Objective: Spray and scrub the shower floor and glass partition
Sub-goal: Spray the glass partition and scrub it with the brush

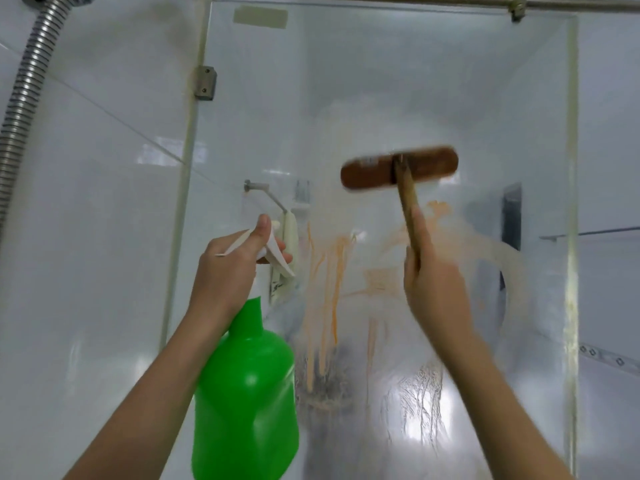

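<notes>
Glass partition [381, 81] is carrying orange streaks [329, 271]; scrubbing is running. Right hand [436, 282] is gripping the brush [398, 168], head above the streaks; left hand [221, 268] is gripping the spray bottle [246, 393] left of them. Next: likely stroking down.

I count two hands in the view: one left hand [228, 268] and one right hand [433, 282]. There is one green bottle [246, 393] and one brush [398, 168]. I see one glass partition [381, 81], with one metal bracket [205, 82] on its left edge and one pale label [260, 16] near its top. Above it runs one rail [415, 0], which carries one clamp [517, 8]. On the left I count one ribbed hose [24, 88]. Behind the glass there is one wall arm [263, 192]. The orange streaks [333, 271] on the glass are several; they run together, so I cannot give an exact number.
</notes>
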### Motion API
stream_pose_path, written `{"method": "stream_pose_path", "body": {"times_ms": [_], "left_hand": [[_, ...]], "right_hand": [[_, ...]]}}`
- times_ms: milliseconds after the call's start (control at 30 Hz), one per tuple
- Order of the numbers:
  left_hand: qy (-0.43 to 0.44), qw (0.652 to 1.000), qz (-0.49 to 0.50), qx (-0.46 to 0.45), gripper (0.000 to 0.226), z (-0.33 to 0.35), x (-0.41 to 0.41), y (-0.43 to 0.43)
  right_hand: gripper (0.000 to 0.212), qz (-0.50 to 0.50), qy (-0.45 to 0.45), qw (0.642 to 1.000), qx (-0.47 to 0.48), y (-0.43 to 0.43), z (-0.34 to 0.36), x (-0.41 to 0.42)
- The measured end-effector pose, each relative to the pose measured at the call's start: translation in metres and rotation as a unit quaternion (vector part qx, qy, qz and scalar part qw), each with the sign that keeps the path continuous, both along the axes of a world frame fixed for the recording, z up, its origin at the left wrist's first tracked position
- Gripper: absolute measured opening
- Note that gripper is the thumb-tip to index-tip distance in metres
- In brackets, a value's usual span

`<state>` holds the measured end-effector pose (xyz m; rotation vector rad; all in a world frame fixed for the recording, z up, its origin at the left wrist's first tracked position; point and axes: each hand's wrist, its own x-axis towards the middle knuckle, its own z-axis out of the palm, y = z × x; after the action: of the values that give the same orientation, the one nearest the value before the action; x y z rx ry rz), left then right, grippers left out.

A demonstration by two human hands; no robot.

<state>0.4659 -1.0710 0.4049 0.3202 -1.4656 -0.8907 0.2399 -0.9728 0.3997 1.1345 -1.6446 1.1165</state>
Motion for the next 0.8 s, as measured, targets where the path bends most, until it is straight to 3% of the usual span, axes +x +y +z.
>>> {"method": "stream_pose_path", "body": {"times_ms": [67, 133, 333, 500, 700, 800], "left_hand": [[0.027, 0.999, -0.043, 0.014, 0.045, -0.006, -0.007, 0.003], [0.036, 0.997, -0.070, 0.023, 0.045, -0.010, -0.016, 0.008], [0.020, 0.995, -0.095, 0.019, 0.044, -0.017, -0.043, 0.020], [-0.018, 0.993, -0.117, 0.027, 0.053, -0.026, -0.069, 0.027], [-0.014, 0.987, -0.152, 0.040, 0.047, -0.023, -0.099, 0.041], [0.004, 0.983, -0.175, 0.047, 0.034, -0.018, -0.113, 0.046]], "right_hand": [[0.070, -0.019, -0.036, 0.999, 0.029, 0.013, -0.079, 0.009], [0.071, -0.024, -0.065, 0.997, 0.046, 0.018, -0.098, 0.011], [0.060, -0.008, -0.033, 0.999, -0.029, 0.023, 0.027, -0.033], [0.059, 0.013, -0.124, 0.992, -0.010, 0.067, -0.054, -0.036], [0.056, -0.005, -0.103, 0.995, 0.009, 0.090, 0.038, -0.064], [0.057, -0.001, -0.116, 0.993, 0.009, 0.091, 0.015, -0.059]]}}
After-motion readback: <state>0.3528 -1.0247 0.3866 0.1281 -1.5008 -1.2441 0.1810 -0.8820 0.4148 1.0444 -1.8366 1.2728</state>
